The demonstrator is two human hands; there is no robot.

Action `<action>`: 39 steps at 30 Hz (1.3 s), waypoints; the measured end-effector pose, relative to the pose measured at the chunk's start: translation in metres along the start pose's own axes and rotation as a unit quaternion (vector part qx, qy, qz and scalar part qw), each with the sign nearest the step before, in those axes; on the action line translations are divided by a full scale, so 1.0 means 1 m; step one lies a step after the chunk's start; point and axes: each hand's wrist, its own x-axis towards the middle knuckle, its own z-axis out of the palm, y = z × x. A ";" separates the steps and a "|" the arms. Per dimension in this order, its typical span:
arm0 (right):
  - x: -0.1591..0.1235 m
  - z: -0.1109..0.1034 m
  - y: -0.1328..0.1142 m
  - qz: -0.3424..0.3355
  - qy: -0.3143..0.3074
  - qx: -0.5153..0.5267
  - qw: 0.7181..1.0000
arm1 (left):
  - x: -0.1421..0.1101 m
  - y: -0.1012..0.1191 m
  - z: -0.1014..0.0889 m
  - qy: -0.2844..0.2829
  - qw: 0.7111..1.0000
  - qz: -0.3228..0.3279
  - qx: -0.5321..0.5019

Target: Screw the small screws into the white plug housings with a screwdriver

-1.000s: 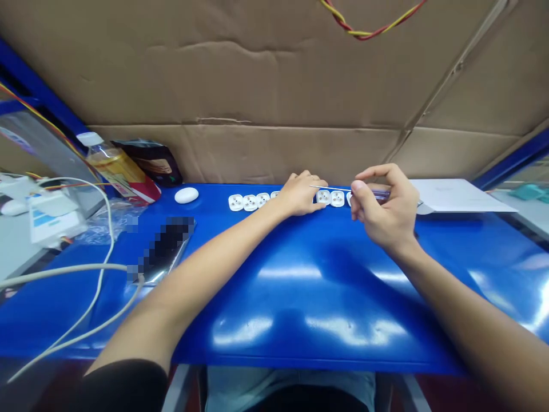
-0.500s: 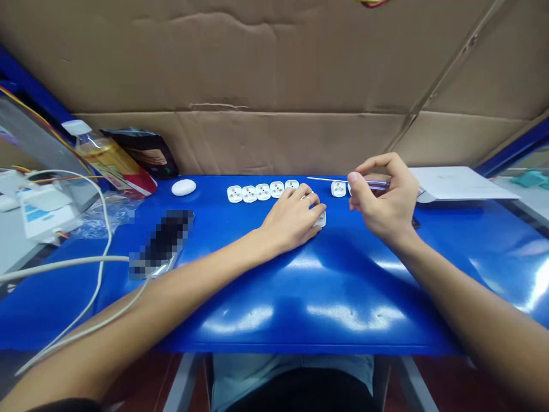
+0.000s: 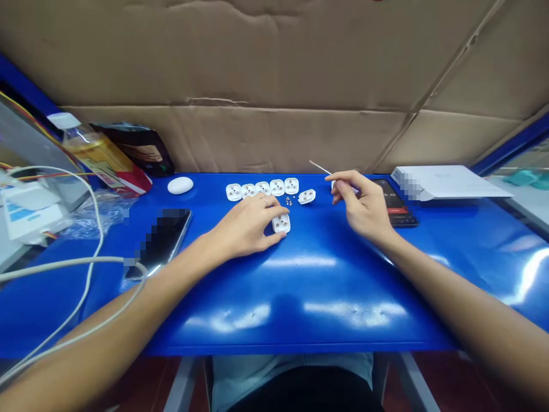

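Note:
My left hand (image 3: 249, 226) rests on the blue table with thumb and fingers closed around the edges of a white square plug part (image 3: 281, 224), whose holed, metal-dotted face points up. In my right hand (image 3: 364, 203) is a thin screwdriver (image 3: 321, 167), its shaft pointing up and left above the table. Behind my left hand, several similar white parts (image 3: 277, 187) stand in a row, some partly covered by the hand. Several tiny copper-coloured screws (image 3: 289, 201) lie between the row and the held part. A tilted white part (image 3: 307, 197) lies beside them, and another is partly hidden behind my right hand.
A white oval case (image 3: 180, 185), a phone (image 3: 165, 240), a bottle (image 3: 103, 157) and a dark pouch (image 3: 137, 149) are at the left. White cables (image 3: 98, 229) cross my left forearm. To the right lie a dark phone (image 3: 394, 206) and a white box (image 3: 454, 182). Cardboard (image 3: 274, 74) walls the back.
My left hand has moved left with the white plug part, uncovering the tiny screws and the tilted part. My right hand has shifted left and slightly down, the screwdriver now tilting more upward.

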 end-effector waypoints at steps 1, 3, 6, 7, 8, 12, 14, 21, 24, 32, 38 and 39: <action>0.000 0.002 0.003 -0.008 -0.014 -0.035 0.999 | 0.000 -0.004 -0.001 -0.001 1.000 -0.006 -0.004; 0.002 0.007 0.007 -0.019 -0.039 -0.105 0.994 | -0.002 -0.009 -0.002 -0.008 1.000 -0.024 -0.011; 0.008 0.018 0.010 0.001 -0.053 -0.153 0.987 | -0.007 -0.011 0.003 0.000 0.999 -0.032 -0.017; 0.011 0.022 0.010 0.007 -0.056 -0.166 0.984 | -0.009 -0.011 0.005 0.008 0.999 -0.031 -0.017; 0.014 0.025 0.010 0.005 -0.063 -0.182 0.981 | -0.011 -0.011 0.007 0.020 0.999 -0.034 -0.018; 0.027 0.030 0.009 -0.023 -0.103 -0.216 0.971 | -0.014 -0.013 0.011 0.034 0.998 -0.042 -0.034; 0.033 0.029 0.009 -0.035 -0.114 -0.216 0.969 | -0.014 -0.015 0.010 0.026 0.998 -0.044 -0.047; 0.052 0.025 0.018 -0.067 -0.117 -0.240 0.961 | -0.015 -0.019 0.009 0.011 0.995 -0.060 -0.077; 0.058 0.028 0.024 -0.069 -0.114 -0.231 0.964 | -0.015 -0.022 0.011 0.013 0.993 -0.059 -0.098; 0.051 0.025 0.025 -0.080 -0.106 -0.207 0.969 | -0.014 -0.024 0.007 0.035 0.976 -0.078 -0.199; 0.031 0.006 0.004 -0.084 -0.110 -0.132 0.982 | -0.015 -0.023 0.007 0.020 0.978 -0.061 -0.197; 0.027 0.006 0.001 -0.074 -0.112 -0.108 0.985 | -0.014 -0.023 0.007 0.022 0.978 -0.062 -0.197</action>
